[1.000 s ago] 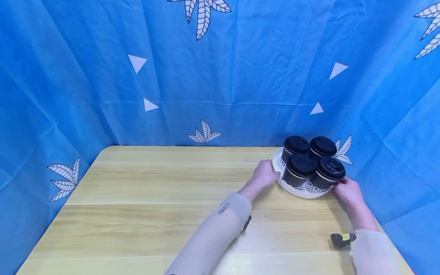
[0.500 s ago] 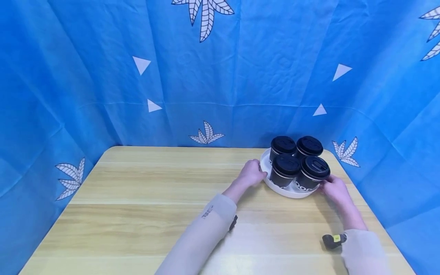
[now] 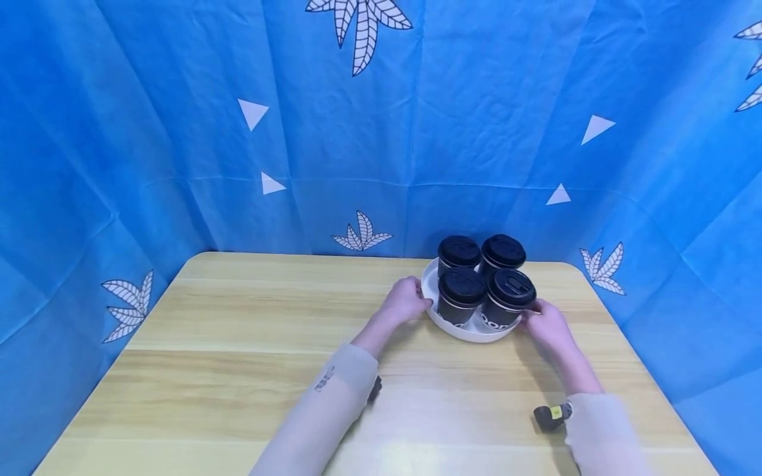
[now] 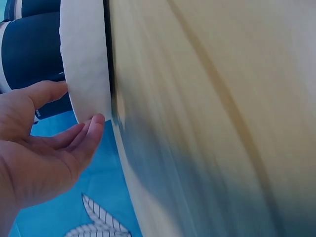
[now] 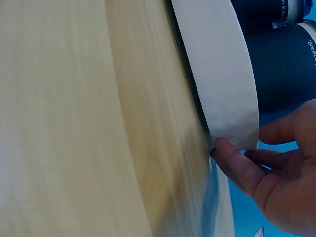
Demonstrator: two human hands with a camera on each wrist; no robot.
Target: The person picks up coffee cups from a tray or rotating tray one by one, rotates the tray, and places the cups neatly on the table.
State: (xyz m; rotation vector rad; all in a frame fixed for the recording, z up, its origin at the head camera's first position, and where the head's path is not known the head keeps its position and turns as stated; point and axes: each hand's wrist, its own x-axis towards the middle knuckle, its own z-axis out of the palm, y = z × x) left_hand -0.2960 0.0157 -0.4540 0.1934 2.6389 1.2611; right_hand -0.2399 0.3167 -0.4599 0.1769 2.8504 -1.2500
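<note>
A round white tray [image 3: 470, 336] stands near the back edge of the table, right of the middle. On it, several dark paper cups [image 3: 457, 313] with black lids are grouped upright. My left hand [image 3: 407, 301] grips the tray's left side; in the left wrist view, the thumb lies at the rim of the tray wall [image 4: 86, 59] and the fingers are below it. At the opposite side my right hand [image 3: 546, 324] holds the tray, with thumb at the rim and fingertips under the wall [image 5: 219, 69]. White lettering shows on the front right cup [image 3: 501, 316].
The wooden table [image 3: 238, 370] extends to the left and in front of the tray. A blue curtain [image 3: 333, 152] with white leaf prints hangs behind it and along both sides. Dark wrist devices [image 3: 550, 418] show by the sleeves.
Both hands have moved left together with the tray and its cups, from near the table's right edge toward the middle. Their hold on the tray looks the same.
</note>
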